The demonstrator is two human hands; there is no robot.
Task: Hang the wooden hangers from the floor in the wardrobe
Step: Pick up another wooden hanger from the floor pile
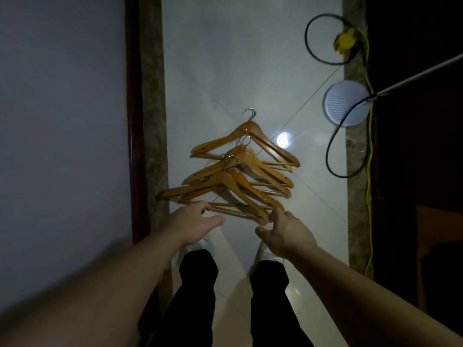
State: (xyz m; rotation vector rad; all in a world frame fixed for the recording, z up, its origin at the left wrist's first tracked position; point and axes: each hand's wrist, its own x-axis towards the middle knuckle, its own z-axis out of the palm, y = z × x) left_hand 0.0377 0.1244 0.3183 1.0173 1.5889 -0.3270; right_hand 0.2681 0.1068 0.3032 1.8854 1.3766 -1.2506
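Several wooden hangers with metal hooks lie overlapped in a pile on the pale tiled floor [225, 71]. The farthest hanger [260, 140] has its hook pointing away from me. The nearest hanger [240, 189] lies with its bottom bar [233, 211] toward me. My left hand [198, 221] reaches down with fingers apart, fingertips touching the left part of that bar. My right hand [285, 227] has its fingers curled at the nearest hanger's right end, touching it; a firm grip is not visible. The wardrobe is not in view.
A grey wall [62, 121] with a dark wooden skirting [132, 121] runs along the left. At right lie a round white ribbed object [347, 103], a black cable loop [328, 151], a yellow cable [369, 171] and a yellow plug [345, 41]. My legs and white shoes stand below the pile.
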